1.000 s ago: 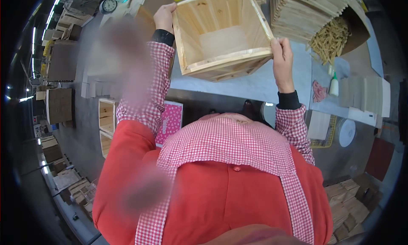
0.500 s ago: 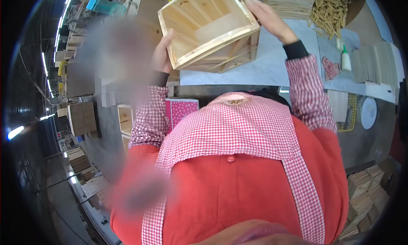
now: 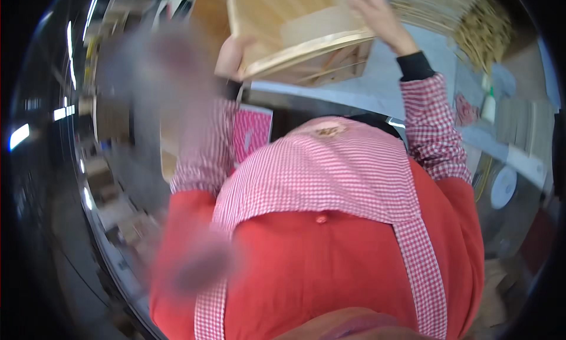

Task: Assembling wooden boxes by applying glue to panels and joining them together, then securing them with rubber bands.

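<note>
A light wooden box (image 3: 265,36), open on the side that faces me, is tilted above the near part of the pale work table (image 3: 407,69). My left hand (image 3: 233,56) grips its left wall near the lower corner, fingers closed around the edge. At the upper right, my right hand (image 3: 382,20) is closed on the box's other side, with the fingertips over the rim. Slanting wooden strips show on the box's underside. The top of the box runs out of the picture, and motion blurs its inside.
Right of the box are a heap of thin wooden strips (image 3: 484,33), stacked boards (image 3: 433,2), a white bottle (image 3: 489,109) with a green tip, a pink cloth (image 3: 466,109) and upright grey panels (image 3: 530,127). A pink patterned box (image 3: 252,133) stands below the table edge. Blurry smudges cover the left side.
The box, still between both hands, has shifted up and slightly right in the picture. The surroundings have turned a little with the view and become more blurred.
</note>
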`<state>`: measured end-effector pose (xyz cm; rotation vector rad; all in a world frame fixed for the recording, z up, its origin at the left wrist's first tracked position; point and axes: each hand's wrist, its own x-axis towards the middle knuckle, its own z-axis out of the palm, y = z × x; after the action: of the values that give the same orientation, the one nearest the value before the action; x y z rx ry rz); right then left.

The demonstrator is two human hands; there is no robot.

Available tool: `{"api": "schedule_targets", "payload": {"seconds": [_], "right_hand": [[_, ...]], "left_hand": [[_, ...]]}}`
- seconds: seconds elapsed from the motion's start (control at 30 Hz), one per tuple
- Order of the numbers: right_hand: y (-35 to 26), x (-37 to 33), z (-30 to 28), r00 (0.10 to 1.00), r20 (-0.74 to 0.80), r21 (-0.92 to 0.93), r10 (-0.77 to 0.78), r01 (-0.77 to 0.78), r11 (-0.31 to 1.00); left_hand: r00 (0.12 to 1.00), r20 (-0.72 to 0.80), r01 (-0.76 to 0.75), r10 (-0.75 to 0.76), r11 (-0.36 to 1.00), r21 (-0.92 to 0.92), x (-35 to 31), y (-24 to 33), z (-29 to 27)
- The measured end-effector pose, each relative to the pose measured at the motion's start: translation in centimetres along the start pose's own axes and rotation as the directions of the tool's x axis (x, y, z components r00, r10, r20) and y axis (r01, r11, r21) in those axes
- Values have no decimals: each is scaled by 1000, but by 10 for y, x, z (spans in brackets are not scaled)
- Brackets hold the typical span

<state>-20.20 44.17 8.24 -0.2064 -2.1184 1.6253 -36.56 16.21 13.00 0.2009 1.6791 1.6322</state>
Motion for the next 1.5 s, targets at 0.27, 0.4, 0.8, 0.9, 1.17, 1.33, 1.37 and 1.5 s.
{"api": "schedule_targets", "payload": {"seconds": [0.27,0.4,0.8,0.9,1.17,1.33,1.37,1.5], "right_hand": [[-46,-53,22,993,91,169,70,-84,982],[-30,20,53,973,229,160,-6,-32,987],[97,147,131,840,542,60,11,-52,997],[113,152,140,830,535,-74,158,-140,987],[130,134,201,816,473,-258,332,-232,938],[131,113,204,780,431,-354,454,-317,880],[131,108,203,772,421,-363,476,-337,869],[146,85,192,720,398,-397,569,-425,814]], "left_hand": [[970,-192,-153,149,988,-9,-79,-45,-14],[953,-301,-137,41,942,-306,-85,-53,-17],[339,-838,-596,-428,592,-543,-159,-196,-142],[245,-808,-687,-536,492,-534,-153,-282,-192],[231,-709,-885,-667,159,-438,-93,-336,-296],[165,-688,-838,-707,267,-476,-61,-339,-301],[168,-686,-829,-708,275,-487,-60,-374,-317],[273,-907,-241,-321,890,-388,-63,-495,-350]]}}
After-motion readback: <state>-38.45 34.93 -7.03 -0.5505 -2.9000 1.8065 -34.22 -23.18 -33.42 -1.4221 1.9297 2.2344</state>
